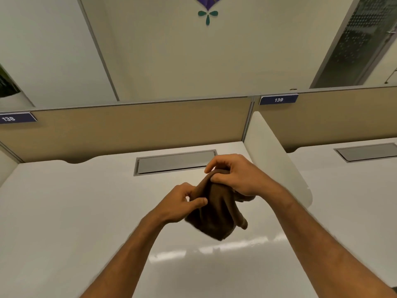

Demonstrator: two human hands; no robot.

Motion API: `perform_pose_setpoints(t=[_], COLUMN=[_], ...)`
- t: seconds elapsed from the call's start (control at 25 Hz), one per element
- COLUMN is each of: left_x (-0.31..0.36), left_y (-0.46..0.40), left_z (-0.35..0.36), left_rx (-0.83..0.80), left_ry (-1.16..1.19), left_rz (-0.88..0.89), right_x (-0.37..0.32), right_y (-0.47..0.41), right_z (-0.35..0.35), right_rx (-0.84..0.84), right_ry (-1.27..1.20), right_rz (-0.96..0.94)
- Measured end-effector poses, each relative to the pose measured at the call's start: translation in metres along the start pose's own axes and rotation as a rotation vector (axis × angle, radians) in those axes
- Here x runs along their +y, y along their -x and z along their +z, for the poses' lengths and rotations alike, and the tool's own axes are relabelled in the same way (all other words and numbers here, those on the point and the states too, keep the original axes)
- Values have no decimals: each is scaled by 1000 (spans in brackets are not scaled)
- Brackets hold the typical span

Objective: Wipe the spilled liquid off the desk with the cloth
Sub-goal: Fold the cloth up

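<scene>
Both hands above white desk [75, 211]. Left hand [180, 204] pinches brown cloth [214, 214] between thumb and curled fingers [189, 188]; right hand [238, 177] grips cloth's top fold; cloth bunched, hanging clear of desk.

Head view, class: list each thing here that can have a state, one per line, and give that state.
brown cloth: bunched, held up off the desk by both hands.
left hand: pinches the cloth's left edge.
right hand: grips the cloth's top.
desk: glossy with a light streak; no spill clearly visible.
cable hatch: lid closed.
label 138: fixed on the partition.
label 139: fixed on the partition.
</scene>
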State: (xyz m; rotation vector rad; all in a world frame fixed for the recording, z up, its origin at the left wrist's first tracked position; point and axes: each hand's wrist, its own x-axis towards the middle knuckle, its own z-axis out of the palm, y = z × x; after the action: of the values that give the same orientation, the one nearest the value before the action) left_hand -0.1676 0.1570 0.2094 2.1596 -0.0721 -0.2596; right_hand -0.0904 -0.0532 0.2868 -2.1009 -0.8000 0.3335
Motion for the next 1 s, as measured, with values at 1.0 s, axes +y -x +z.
perform_pose_setpoints(t=[1.0], left_x=[-19], left_y=[16], left_z=[4], left_rx=[365], left_ry=[1142], left_rz=[-345], right_x=[138], right_y=[24], right_z=[122], right_rx=[-300], right_ry=[-1168], right_rz=[844])
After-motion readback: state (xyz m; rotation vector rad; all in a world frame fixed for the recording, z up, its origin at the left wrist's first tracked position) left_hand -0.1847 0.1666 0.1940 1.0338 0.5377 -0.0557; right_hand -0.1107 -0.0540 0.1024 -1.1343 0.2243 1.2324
